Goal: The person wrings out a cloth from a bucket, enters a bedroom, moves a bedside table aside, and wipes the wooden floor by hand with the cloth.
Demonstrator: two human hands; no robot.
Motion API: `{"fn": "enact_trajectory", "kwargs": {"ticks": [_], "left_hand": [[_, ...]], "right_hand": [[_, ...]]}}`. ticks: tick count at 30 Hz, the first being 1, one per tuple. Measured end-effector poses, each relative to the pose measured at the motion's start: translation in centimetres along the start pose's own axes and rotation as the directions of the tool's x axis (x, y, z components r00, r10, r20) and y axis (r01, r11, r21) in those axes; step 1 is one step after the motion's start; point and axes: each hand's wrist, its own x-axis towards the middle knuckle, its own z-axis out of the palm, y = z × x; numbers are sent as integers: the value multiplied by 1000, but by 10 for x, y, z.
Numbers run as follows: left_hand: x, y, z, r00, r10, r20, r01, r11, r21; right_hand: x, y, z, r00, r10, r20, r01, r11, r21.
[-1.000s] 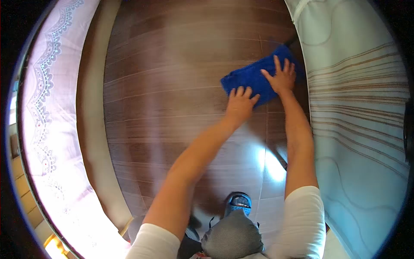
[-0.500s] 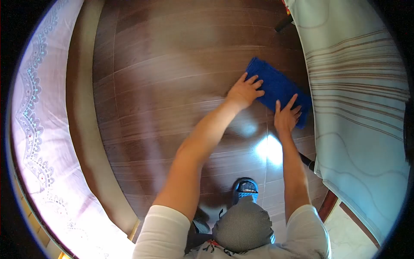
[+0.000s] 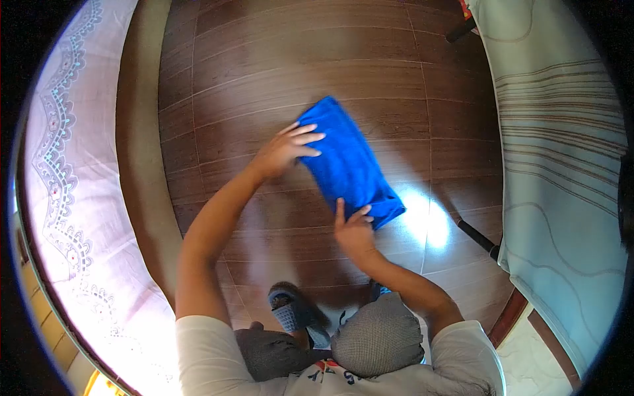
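Note:
A folded blue cloth (image 3: 347, 158) lies flat and slanting on the brown tiled floor (image 3: 264, 86). On its upper left edge rests my left hand (image 3: 284, 152), fingers stretched out over the fabric. My right hand (image 3: 356, 231) presses on the lower end, its index finger extended and the others spread a little. Both hands lie on top of the cloth rather than wrapped around it. The fabric is slightly rumpled near the right fingers.
A pale cloth with a lace-like border (image 3: 63, 191) hangs along the left side. At right hangs a light striped cover (image 3: 561, 138), with a dark leg (image 3: 479, 239) sticking out below it. A slippered foot (image 3: 290, 313) is beneath me. Light glares off the floor.
Both hands have slid the blue cloth leftward across the floor, away from the striped cover. The cloth now slants more steeply. A slippered foot has come into sight at the lower left.

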Motion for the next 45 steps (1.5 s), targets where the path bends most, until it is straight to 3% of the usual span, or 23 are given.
{"fn": "enact_trajectory", "kwargs": {"ticks": [5,9,11,14,19,25,31,33,35,37,39,40,43,45], "left_hand": [[-126,31,-7,966,-256,44,251,964,91],[-194,116,28,841,-537,62,525,839,146],[-222,149,61,814,-575,85,542,804,245],[-240,197,89,772,-609,182,564,788,247],[-245,217,103,803,-558,209,520,828,212],[-249,197,103,880,-435,192,375,883,282],[-256,183,103,917,-388,93,366,911,189],[-251,182,90,912,-409,36,407,912,53],[-254,181,84,884,-467,-24,459,877,-144],[-252,175,81,829,-552,-89,485,789,-378],[-252,164,72,739,-672,59,592,605,-533],[-249,157,66,689,-712,138,633,497,-594],[-231,133,49,641,-742,197,689,443,-574],[-225,125,50,642,-762,78,686,526,-503]], "right_hand": [[-5,-20,-13,950,-307,-64,302,950,-78],[-27,-5,-4,886,-431,-172,422,902,-89],[-38,10,-3,854,-493,-163,492,869,-49],[-60,24,9,787,-600,-142,605,796,-5],[-98,36,27,723,-664,-189,684,726,68],[-97,38,18,784,-565,-259,617,754,224],[-101,34,14,850,-491,-192,526,767,368],[-95,41,13,844,-506,-179,534,758,375],[-73,55,-9,859,-484,-166,487,675,554],[-56,66,-3,893,-442,-79,323,511,797],[-40,73,-5,896,-365,253,-51,481,875],[-29,75,-8,909,-332,251,-92,429,899],[-11,73,-22,943,-257,209,-77,444,893],[-12,70,-26,968,-212,132,12,569,822]]}}
